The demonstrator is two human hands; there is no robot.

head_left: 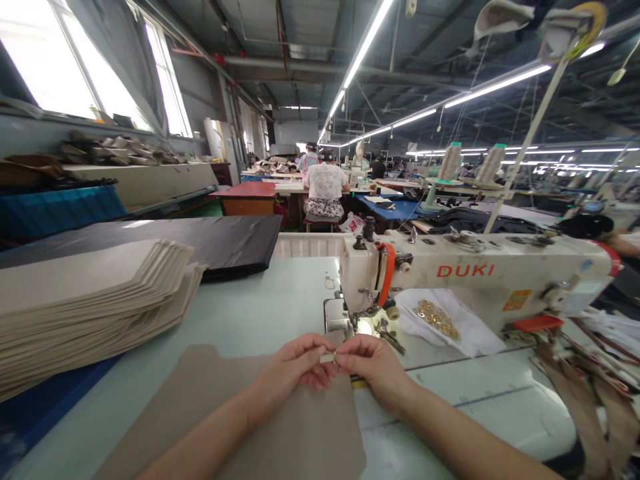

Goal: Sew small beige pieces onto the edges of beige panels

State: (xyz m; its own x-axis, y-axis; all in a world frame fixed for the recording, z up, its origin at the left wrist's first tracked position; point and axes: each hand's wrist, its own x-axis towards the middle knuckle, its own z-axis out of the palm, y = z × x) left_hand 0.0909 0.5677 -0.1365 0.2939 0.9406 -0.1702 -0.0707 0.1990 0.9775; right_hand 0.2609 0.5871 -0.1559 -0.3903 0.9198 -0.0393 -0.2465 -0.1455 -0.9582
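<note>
Just in front of the sewing machine's needle area, my left hand (307, 362) and my right hand (369, 362) meet with fingertips pinched. Between them is a small pale strip (327, 358); its right end seems to carry a small metal piece, too small to make out. Under both hands lies a flat taupe panel (295, 427), cut to shape, its top edge close to the presser foot. The white sewing machine (425, 273) stands beyond and to the right, its lamp lit. Gold metal rings (436, 320) lie heaped on a white plastic bag (470, 333) beneath the machine arm.
Stacked beige panels (90, 300) and a black wrapped slab (235, 243) occupy the table's left side. Small metal scissors or snips (391, 337) lie beside the needle plate. Brown straps (575, 393) hang at right. Ahead, a person (325, 187) sits facing away.
</note>
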